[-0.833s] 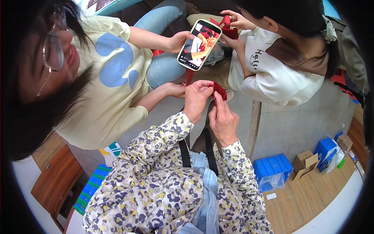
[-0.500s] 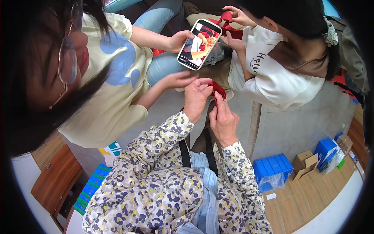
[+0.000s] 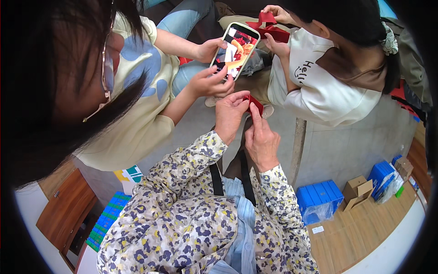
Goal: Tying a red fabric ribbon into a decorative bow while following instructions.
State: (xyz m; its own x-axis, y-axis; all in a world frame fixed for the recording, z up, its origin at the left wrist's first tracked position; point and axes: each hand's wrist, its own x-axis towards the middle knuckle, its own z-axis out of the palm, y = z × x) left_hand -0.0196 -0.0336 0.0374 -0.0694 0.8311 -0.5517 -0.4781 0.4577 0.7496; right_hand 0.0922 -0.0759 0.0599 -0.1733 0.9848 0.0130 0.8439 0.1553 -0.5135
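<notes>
Where both hands meet, small red folded piece (image 3: pixel 253 103) sits pinched between them, above lap. Left hand (image 3: pixel 230 115) fingers closed on its left edge; right hand (image 3: pixel 261 139) fingers narrow, index laid along its right side. Piece mostly hidden by fingertips, probably ribbon or paper. Just above: another person's hands holding phone (image 3: pixel 235 50). Upper right: second person's hands on larger red piece (image 3: pixel 269 26). Blue crates (image 3: pixel 319 198) on floor, lower right.
</notes>
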